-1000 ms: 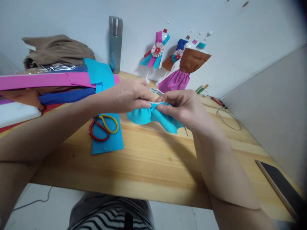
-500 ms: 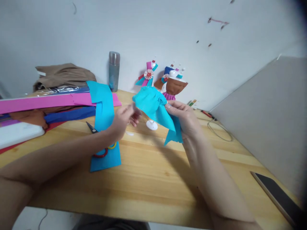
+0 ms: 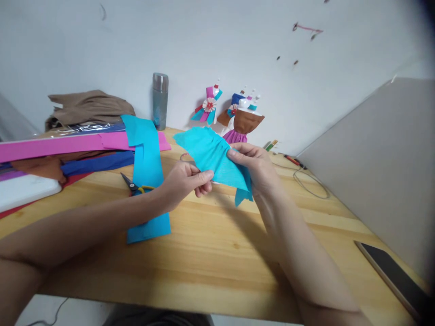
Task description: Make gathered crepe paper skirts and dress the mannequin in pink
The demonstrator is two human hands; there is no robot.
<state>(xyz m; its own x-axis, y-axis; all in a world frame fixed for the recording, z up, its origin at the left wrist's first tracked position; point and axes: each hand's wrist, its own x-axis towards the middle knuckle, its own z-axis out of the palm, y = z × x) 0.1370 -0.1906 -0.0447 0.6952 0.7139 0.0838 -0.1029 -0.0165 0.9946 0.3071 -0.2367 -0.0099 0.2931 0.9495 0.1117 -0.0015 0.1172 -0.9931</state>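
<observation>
A piece of turquoise crepe paper (image 3: 212,156), gathered into pleats like a skirt, is held up above the table between both hands. My left hand (image 3: 192,178) pinches its lower edge, thumb on top. At the gathered right side, my right hand (image 3: 253,160) grips the paper, and a loose end hangs below its fingers. Whatever lies behind the paper is mostly hidden. Left of my left hand, scissors (image 3: 134,185) with a yellow handle rest on a long turquoise paper strip (image 3: 147,163), partly covered by my left forearm.
Small dressed paper figures (image 3: 208,106) stand by the wall, one with a brown skirt (image 3: 248,122). A bottle (image 3: 160,102) stands left of them. Folded coloured paper (image 3: 74,146) and brown cloth (image 3: 91,106) are piled at left. A phone (image 3: 390,276) lies at right, a cable (image 3: 311,183) behind it.
My left hand has moved right and now pinches the lower edge of the crepe paper. The paper has spread out flatter toward the left, covering the white disc seen before.
</observation>
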